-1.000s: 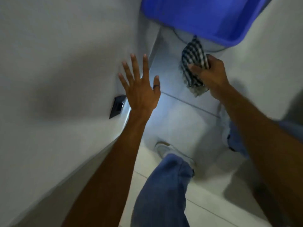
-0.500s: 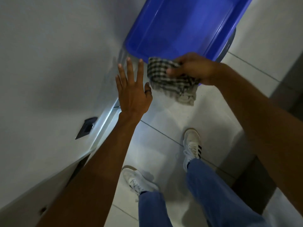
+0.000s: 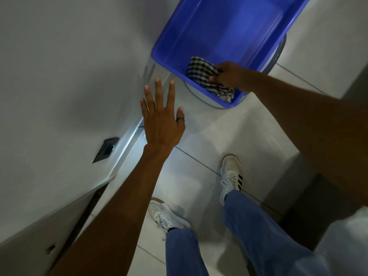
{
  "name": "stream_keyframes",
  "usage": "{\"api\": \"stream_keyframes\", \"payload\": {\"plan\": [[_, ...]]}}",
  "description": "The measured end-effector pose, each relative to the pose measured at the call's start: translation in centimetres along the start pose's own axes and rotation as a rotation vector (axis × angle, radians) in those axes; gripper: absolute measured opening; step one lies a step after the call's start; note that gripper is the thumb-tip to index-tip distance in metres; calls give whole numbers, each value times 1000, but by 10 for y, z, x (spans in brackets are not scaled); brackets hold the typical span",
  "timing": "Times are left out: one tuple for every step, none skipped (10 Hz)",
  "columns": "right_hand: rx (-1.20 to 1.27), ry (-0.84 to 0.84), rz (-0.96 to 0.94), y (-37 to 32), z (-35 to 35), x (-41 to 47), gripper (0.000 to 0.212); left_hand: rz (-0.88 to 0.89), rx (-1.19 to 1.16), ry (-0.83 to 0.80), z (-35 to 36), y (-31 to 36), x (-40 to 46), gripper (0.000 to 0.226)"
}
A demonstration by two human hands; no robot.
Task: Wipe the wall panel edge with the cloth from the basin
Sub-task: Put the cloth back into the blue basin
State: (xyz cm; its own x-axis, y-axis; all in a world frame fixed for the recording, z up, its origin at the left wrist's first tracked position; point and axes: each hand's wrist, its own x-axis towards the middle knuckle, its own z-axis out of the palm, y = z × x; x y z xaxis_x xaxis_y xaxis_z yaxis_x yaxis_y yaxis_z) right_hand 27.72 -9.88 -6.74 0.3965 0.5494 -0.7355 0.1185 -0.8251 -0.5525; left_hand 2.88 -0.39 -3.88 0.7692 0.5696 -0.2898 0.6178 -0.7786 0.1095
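Observation:
A black-and-white checked cloth is gripped by my right hand over the near corner of the blue plastic basin; its lower end hangs inside the basin by the rim. My left hand is spread flat with fingers apart, a dark ring on one finger, held near the white wall panel on the left. The panel's lit lower edge runs just left of that hand.
A small dark rectangular fitting sits in the panel near its bottom. A dark gap runs under the panel lower down. My two white sneakers and blue trousers stand on pale floor tiles. A dark block stands at right.
My right hand has carried the cloth from beside the basin to over its near corner. The view has shifted back, and my left hand has spread a little lower beside the panel.

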Motion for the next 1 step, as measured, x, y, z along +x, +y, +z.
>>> {"api": "stream_keyframes", "payload": {"plan": [[-143,37,7,-3,-2,-4,50,-22,-2,20,-7,-6,-11,78]]}}
